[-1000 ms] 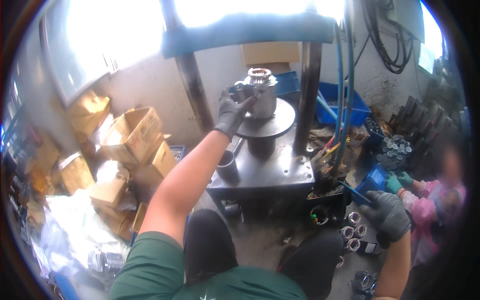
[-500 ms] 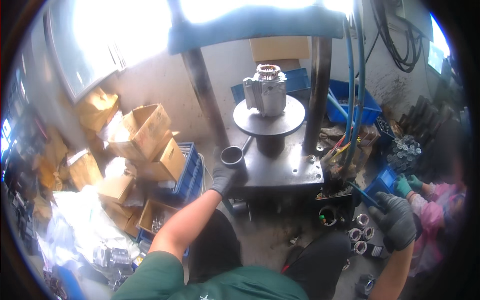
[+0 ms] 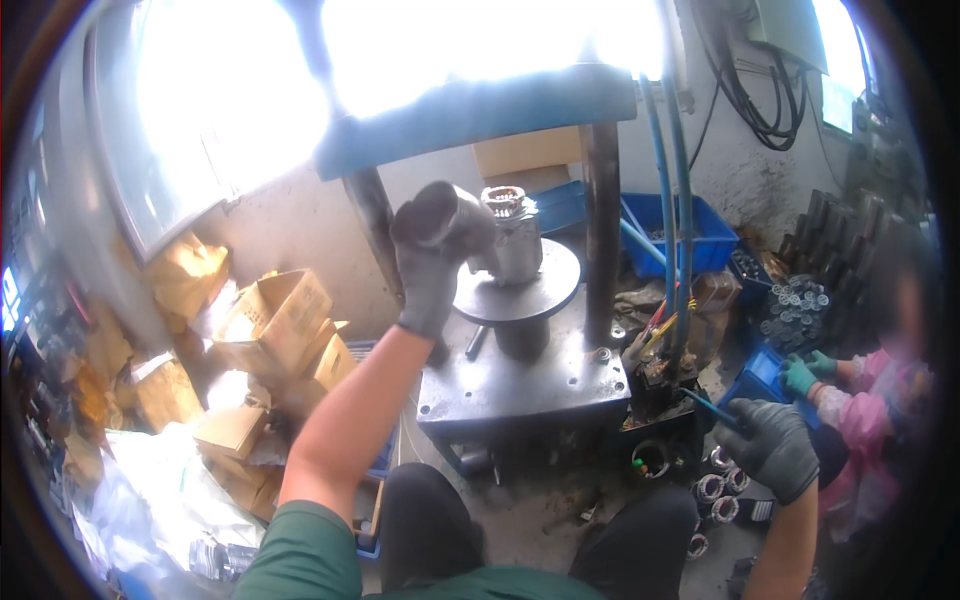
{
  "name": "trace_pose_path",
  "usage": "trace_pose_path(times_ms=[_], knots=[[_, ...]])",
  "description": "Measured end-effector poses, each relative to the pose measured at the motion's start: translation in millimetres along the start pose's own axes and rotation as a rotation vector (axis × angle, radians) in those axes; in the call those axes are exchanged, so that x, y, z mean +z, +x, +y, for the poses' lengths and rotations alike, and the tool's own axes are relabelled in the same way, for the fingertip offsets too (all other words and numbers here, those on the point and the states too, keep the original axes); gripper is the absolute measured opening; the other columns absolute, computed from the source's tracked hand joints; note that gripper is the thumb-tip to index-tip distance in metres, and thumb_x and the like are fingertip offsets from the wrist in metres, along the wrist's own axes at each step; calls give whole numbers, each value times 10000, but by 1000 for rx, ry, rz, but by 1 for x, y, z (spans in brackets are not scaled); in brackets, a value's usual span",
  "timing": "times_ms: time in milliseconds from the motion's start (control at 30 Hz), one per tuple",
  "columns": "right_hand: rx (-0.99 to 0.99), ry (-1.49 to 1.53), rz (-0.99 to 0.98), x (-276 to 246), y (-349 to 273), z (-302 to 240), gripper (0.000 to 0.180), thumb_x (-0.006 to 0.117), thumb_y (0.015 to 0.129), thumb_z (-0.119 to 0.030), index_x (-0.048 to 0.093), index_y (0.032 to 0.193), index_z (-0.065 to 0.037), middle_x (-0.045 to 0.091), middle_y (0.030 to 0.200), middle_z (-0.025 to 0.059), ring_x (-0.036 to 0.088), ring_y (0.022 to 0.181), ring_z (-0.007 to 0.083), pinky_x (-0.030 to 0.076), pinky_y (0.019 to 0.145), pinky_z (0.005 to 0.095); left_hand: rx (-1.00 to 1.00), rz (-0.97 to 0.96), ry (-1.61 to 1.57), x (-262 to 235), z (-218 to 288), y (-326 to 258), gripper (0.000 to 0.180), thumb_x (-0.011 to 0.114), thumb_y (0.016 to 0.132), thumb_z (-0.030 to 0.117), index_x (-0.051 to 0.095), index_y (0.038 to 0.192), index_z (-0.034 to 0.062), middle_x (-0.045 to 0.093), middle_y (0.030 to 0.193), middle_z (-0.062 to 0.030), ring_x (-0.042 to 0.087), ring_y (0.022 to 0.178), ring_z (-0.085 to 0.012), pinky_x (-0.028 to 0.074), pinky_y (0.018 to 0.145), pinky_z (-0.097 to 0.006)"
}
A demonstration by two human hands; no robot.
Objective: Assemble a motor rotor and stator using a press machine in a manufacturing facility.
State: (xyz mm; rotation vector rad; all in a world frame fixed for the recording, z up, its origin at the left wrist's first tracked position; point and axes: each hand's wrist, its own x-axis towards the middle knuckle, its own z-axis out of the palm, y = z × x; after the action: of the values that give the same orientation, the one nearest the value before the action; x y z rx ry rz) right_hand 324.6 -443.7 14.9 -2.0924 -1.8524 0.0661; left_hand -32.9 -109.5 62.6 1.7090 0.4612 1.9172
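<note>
In a grey glove, my left hand (image 3: 428,275) is closed round a hollow metal cylinder (image 3: 447,210), held up at the left of the press. Close to its right, an aluminium motor housing (image 3: 518,250) stands upright on the round steel plate (image 3: 556,285). A stator winding ring (image 3: 503,198) shows at the top of the housing. My right hand (image 3: 772,452), also gloved, is closed on the end of a thin blue lever (image 3: 708,406) at the right of the press. A short metal bar (image 3: 477,342) lies on the press table (image 3: 520,388).
The press has a blue crossbeam (image 3: 480,112) and steel columns. Blue hoses (image 3: 684,220) hang at its right. Cardboard boxes (image 3: 275,320) are piled at the left. Several stator rings (image 3: 724,510) lie on the floor. A co-worker's green-gloved hands (image 3: 800,376) are over a blue bin (image 3: 757,372).
My left hand has lifted the cylinder from beside the press table to near the top of the housing. The view has shifted. My right hand stays by the lever.
</note>
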Motion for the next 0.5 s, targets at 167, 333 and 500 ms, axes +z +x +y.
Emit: trace_pose_path(times_ms=[167,333,500], knots=[[7,-16,-8,-2,0,-4,346,718,900,-358,725,988,-23,731,881,178,727,850,371,558,772,478,-337,83,-396,16,-37,68,616,823,787,-17,581,1353,-3,670,1266,-85,677,1085,-217,616,904,-359],[-6,5,-51,-6,-2,-2,357,728,903,-372,722,972,-22,714,832,166,719,818,361,547,754,476,-374,-36,25,42,-35,84,666,868,808,91,512,1365,20,673,1157,-120,664,1067,-216,587,906,-366],[-43,-18,-27,1,-1,6,368,726,904,-381,722,972,-19,707,821,169,715,811,362,542,757,483,-581,-99,-24,60,-23,103,935,933,723,214,433,1475,-29,654,1328,-172,676,1167,-240,598,989,-351]])
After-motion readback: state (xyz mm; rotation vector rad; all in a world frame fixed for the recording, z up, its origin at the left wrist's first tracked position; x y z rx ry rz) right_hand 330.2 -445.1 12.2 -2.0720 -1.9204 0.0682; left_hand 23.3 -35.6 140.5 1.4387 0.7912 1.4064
